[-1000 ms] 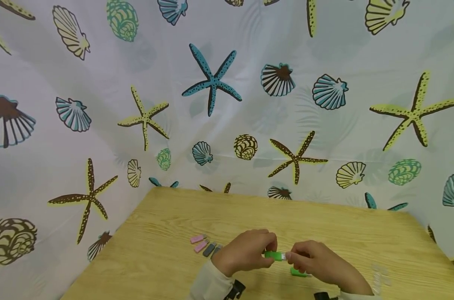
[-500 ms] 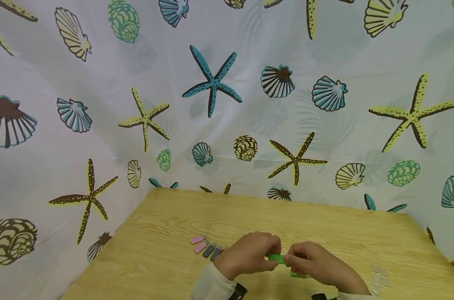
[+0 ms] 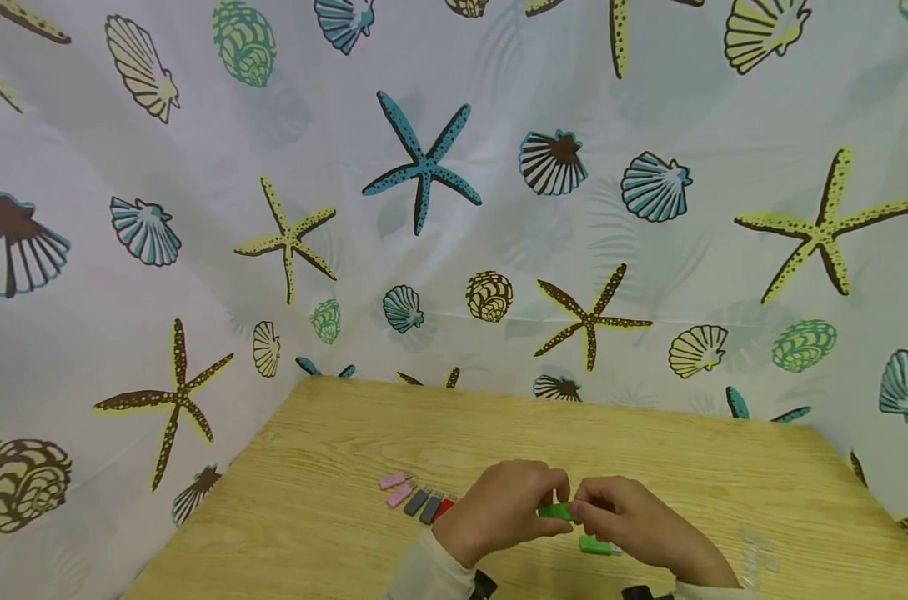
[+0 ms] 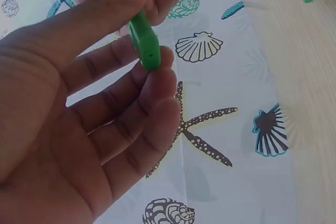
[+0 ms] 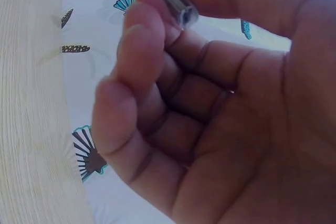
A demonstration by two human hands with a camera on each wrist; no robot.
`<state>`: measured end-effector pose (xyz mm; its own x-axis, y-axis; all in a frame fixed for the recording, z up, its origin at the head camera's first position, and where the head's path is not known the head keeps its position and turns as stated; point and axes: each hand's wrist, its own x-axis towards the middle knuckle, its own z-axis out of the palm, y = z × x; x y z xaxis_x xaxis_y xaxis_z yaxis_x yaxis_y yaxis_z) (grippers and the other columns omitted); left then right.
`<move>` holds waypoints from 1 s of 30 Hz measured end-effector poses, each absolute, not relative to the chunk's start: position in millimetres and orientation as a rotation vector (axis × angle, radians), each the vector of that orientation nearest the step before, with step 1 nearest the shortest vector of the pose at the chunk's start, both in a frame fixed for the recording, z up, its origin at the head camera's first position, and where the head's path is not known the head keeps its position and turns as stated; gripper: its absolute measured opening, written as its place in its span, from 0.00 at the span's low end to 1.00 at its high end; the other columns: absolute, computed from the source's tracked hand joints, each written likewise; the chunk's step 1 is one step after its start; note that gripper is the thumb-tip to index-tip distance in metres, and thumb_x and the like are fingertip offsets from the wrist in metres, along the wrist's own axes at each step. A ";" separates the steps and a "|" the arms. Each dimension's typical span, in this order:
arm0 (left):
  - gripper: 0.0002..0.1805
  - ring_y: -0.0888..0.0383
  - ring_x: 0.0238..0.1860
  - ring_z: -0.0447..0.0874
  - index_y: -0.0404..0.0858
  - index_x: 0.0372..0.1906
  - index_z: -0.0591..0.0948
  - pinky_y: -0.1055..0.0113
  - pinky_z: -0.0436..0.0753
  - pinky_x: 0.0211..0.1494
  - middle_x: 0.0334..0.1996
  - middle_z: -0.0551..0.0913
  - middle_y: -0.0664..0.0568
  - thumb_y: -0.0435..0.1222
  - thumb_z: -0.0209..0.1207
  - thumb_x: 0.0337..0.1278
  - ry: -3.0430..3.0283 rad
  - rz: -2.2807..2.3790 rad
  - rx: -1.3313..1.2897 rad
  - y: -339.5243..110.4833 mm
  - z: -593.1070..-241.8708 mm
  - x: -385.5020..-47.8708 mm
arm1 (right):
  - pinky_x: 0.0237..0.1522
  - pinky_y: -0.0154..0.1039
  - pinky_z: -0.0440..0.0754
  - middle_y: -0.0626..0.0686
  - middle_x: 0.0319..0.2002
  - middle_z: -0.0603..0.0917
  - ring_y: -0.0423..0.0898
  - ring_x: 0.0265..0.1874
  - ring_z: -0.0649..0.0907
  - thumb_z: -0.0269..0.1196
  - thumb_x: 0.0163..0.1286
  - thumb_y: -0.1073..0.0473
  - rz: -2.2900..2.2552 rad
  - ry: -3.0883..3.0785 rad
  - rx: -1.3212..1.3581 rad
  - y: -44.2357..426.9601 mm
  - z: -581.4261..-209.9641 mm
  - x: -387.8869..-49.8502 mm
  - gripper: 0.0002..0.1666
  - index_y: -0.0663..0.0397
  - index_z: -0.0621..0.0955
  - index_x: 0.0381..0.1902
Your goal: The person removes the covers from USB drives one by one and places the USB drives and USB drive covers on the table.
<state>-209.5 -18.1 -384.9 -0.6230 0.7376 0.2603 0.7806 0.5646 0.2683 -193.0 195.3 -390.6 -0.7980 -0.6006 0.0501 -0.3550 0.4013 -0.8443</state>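
Observation:
A green USB flash drive (image 3: 554, 511) is held above the table between both hands. My left hand (image 3: 499, 510) pinches its green body between thumb and fingers; in the left wrist view the rounded end of the flash drive (image 4: 146, 45) points toward the palm. At the other end, my right hand (image 3: 634, 521) pinches the drive near its metal plug (image 5: 178, 6), which looks wrapped in something clear in the right wrist view. Just below the right hand, a second green flash drive (image 3: 596, 546) lies on the table.
Left of the hands lie pink flash drives (image 3: 399, 495), grey flash drives (image 3: 417, 501) and a red flash drive (image 3: 444, 507), partly behind the left hand. Several small clear plastic pieces (image 3: 754, 554) lie at the right. A shell-patterned cloth (image 3: 454, 250) hangs behind the wooden table (image 3: 393, 425).
My left hand has shifted slightly right with the green flash drive, closer to the right hand. The plug, visible in the head view a second ago, is hidden there behind the right fingers.

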 end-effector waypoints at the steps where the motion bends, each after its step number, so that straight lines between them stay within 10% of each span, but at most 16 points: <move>1: 0.11 0.75 0.23 0.67 0.50 0.37 0.80 0.82 0.67 0.27 0.25 0.74 0.66 0.47 0.69 0.52 -2.665 -0.537 -1.313 -17.9 -384.9 -209.8 | 0.24 0.36 0.76 0.47 0.22 0.77 0.36 0.19 0.74 0.52 0.76 0.55 -1.349 2.394 -0.851 195.0 -390.5 -193.0 0.14 0.56 0.78 0.32; 20: 0.06 0.78 0.23 0.69 0.50 0.38 0.81 0.84 0.69 0.28 0.27 0.78 0.68 0.41 0.67 0.56 -2.611 -0.627 -1.558 -18.0 -378.2 -209.7 | 0.19 0.37 0.70 0.64 0.19 0.65 0.33 0.17 0.67 0.41 0.79 0.66 -1.480 2.062 -1.103 198.2 -395.8 -198.5 0.18 0.68 0.77 0.35; 30: 0.05 0.77 0.22 0.68 0.49 0.36 0.81 0.84 0.69 0.28 0.25 0.76 0.67 0.38 0.66 0.57 -2.591 -0.688 -1.624 -19.2 -378.1 -209.4 | 0.19 0.42 0.69 0.62 0.20 0.66 0.51 0.16 0.65 0.40 0.79 0.67 -1.513 1.971 -1.112 201.4 -397.4 -198.5 0.18 0.67 0.77 0.37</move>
<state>-209.4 -19.2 -378.1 -0.4628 0.8551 0.2337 0.8583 0.3663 0.3593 -198.5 201.4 -397.4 -0.5939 -0.7924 0.1397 -0.3398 0.0896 -0.9362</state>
